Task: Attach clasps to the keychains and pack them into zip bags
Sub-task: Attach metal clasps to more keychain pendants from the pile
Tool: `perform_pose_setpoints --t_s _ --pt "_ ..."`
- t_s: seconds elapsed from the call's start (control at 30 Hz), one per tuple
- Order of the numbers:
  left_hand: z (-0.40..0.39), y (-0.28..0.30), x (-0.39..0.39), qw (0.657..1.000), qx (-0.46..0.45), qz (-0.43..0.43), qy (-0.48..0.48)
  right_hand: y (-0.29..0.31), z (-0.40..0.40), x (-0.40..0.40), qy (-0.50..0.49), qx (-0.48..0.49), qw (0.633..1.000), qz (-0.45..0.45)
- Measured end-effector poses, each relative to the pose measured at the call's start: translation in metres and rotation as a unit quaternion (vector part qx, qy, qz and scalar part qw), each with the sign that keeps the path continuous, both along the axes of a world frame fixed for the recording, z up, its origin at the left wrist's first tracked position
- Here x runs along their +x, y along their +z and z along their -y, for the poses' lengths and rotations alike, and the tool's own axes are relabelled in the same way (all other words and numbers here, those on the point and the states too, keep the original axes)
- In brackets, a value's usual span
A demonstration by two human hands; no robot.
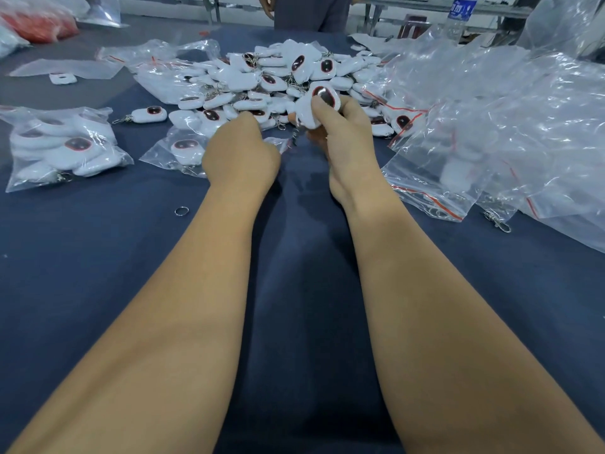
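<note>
A big pile of white keychains (262, 77) with dark oval faces lies on the dark blue table (98, 257). My right hand (343, 136) grips several white keychains (316, 103) lifted just in front of the pile, thumb on the top one. My left hand (240, 152) reaches into the near edge of the pile with fingers curled down; what they hold is hidden. A filled zip bag (62, 149) lies at the left. A smaller zip bag (178, 152) with a keychain lies beside my left hand.
A heap of clear zip bags (491, 126) with red seals covers the right side. A loose split ring (181, 211) and a metal clasp (499, 221) lie on the cloth. A person stands at the far edge (307, 11). A water bottle (458, 18) stands at the back right.
</note>
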State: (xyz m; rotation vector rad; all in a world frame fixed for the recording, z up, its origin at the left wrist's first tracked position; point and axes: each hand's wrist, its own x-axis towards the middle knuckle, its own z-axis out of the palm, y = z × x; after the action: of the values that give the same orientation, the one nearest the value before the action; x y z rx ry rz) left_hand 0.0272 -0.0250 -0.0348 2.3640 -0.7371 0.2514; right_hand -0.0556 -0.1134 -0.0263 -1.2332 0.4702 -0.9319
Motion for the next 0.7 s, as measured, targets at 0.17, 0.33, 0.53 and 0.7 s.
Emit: perform_pose_setpoints --t_s 0.17,0.33,0.53,0.7 --pt "0.003 0.004 -0.005 0.998 -0.052 -0.015 -0.028 0.002 -0.003 -0.003 -0.001 -0.018 0.999 0.046" --pt "0.003 0.005 -0.007 0.982 -0.148 -0.092 -0.068 0.003 -0.004 0.000 0.049 0.068 0.989 0.122" --pt "0.005 0.005 -0.005 0.926 -0.300 -0.220 -0.069 -0.005 -0.007 0.004 0.019 -0.085 0.995 -0.048" --pt "0.005 0.005 -0.003 0.912 -0.351 -0.207 -0.041 -0.006 -0.010 0.005 -0.025 -0.149 0.982 -0.112"
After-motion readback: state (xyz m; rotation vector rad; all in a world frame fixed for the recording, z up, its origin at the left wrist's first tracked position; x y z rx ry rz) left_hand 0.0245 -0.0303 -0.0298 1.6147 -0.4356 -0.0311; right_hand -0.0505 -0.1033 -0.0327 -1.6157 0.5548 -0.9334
